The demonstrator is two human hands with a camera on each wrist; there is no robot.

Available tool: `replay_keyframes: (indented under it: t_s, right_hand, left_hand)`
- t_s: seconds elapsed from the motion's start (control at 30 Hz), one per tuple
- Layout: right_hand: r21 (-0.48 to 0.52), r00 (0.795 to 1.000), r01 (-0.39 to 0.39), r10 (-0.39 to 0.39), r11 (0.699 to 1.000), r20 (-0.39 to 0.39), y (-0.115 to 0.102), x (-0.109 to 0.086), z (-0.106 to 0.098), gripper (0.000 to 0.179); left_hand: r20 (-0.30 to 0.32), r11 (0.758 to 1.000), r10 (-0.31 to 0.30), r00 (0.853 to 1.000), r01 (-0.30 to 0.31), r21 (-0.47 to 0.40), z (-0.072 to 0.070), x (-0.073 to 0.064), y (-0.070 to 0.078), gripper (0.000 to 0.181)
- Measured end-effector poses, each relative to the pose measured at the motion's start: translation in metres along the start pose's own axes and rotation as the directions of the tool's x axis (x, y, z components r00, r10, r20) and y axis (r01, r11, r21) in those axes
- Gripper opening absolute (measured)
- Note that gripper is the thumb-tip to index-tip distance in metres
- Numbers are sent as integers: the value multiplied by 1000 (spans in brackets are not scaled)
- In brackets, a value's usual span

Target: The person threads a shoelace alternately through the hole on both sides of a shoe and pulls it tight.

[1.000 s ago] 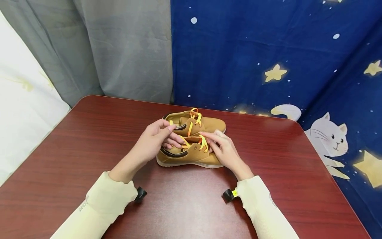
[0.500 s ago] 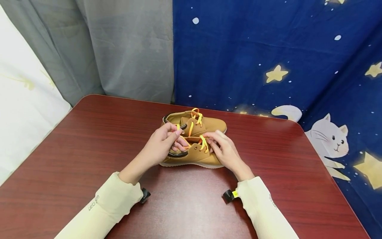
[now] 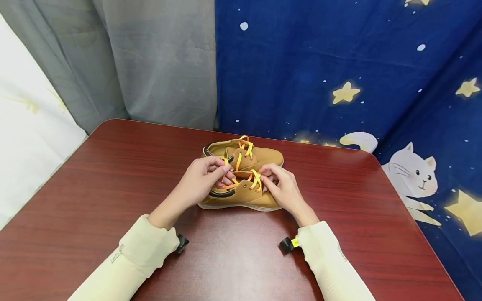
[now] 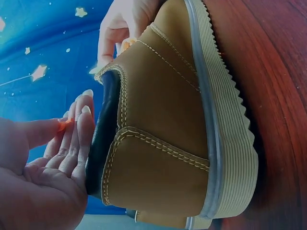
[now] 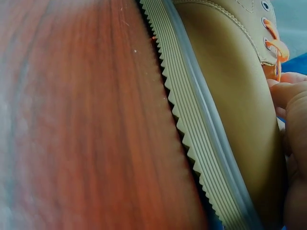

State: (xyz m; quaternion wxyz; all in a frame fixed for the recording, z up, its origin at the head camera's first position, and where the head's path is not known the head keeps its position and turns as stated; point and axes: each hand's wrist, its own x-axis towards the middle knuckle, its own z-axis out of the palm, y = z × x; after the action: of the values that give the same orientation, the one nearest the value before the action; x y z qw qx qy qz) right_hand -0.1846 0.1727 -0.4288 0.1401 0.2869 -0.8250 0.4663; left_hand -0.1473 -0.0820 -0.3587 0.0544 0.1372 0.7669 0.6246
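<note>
Two tan lace-up shoes lie side by side on the table, toes to the right in the head view. The near shoe (image 3: 241,196) has yellow-orange laces (image 3: 257,180) crossing its front eyelets. My left hand (image 3: 197,177) is over its heel opening, pinching a shoelace between thumb and fingers; a bit of orange lace (image 4: 64,125) shows there in the left wrist view. At the front of the lacing, my right hand (image 3: 283,186) pinches the lace with thumb and forefinger. In the right wrist view its fingertips (image 5: 283,88) meet the lace beside the tan upper (image 5: 225,91).
Behind the near shoe stands the far shoe (image 3: 269,156), its lace tied in a small loop. Both rest on a dark red wooden table (image 3: 233,259). Grey (image 3: 169,62) and blue star-patterned curtains (image 3: 282,62) hang beyond the far edge.
My left hand has shifted slightly to the right with the lace between its fingers. My right forefinger, stretched out across the lacing before, has drawn back to the lace near the thumb.
</note>
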Motion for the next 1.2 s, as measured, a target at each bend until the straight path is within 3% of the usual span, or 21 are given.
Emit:
replay_keyframes:
  t_s: [0.13, 0.33, 0.47, 0.7, 0.87, 1.1, 1.2]
  right_hand:
    - [-1, 1000, -12, 12, 1000, 4, 0, 0, 1, 20]
    - [37, 998, -57, 58, 998, -22, 1, -2, 1, 28]
    - [49, 998, -67, 68, 997, -15, 1, -2, 3, 28]
    - [44, 997, -70, 71, 997, -25, 1, -1, 2, 27]
    - [44, 997, -67, 68, 997, -27, -1, -1, 2, 26]
    - [40, 998, -63, 64, 997, -24, -1, -1, 1, 26]
    - [35, 997, -68, 69, 997, -23, -1, -1, 0, 26]
  left_hand:
    - [-18, 1000, -1, 1000, 1, -14, 4, 7, 2, 23]
    - [-71, 998, 59, 996, -59, 15, 20, 23, 3, 17]
    - [-110, 990, 79, 991, -65, 122, 27, 27, 0, 14]
    - [-166, 955, 143, 976, -92, 281, 33, 25, -3, 11]
    - [-142, 933, 135, 981, -77, 351, 34, 24, -4, 9]
    - [-109, 958, 74, 991, -40, 283, 34, 24, -4, 9]
    - [-100, 958, 69, 993, -38, 284, 35, 25, -4, 10]
